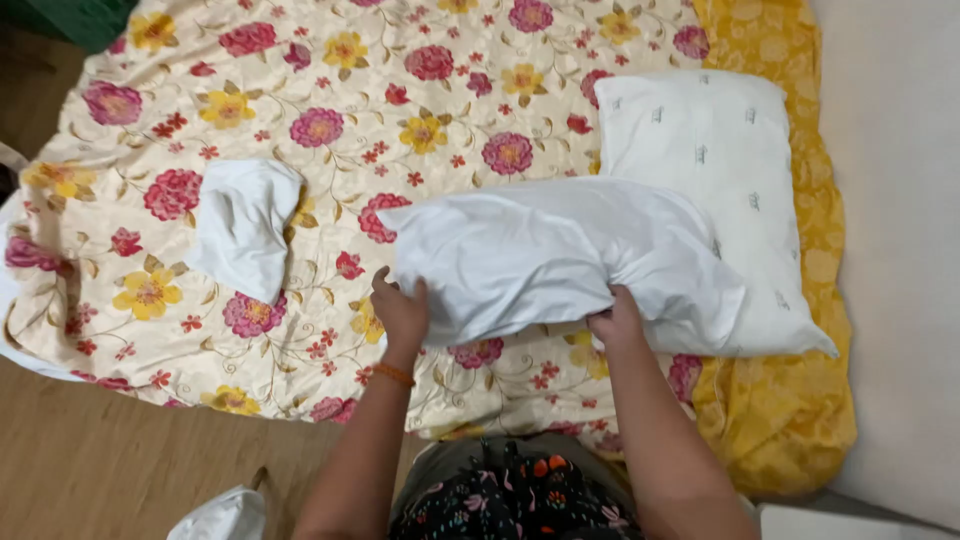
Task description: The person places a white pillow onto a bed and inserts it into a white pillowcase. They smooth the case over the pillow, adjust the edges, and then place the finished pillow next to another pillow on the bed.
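A white pillow in a plain white case [545, 255] lies across the flowered bedspread [330, 110]. My left hand [402, 310] grips its near left corner, and an orange band circles that wrist. My right hand [618, 318] pinches the gathered cloth at its near right edge. Behind it, partly under its right end, rests a second white pillow [715, 150] with small grey marks. A crumpled white pillowcase [243, 225] lies loose on the spread to the left.
A yellow patterned sheet [790, 400] hangs along the bed's right side next to a pale wall [900, 200]. Wooden floor [110, 460] shows at the lower left, with a white cloth [225, 515] on it.
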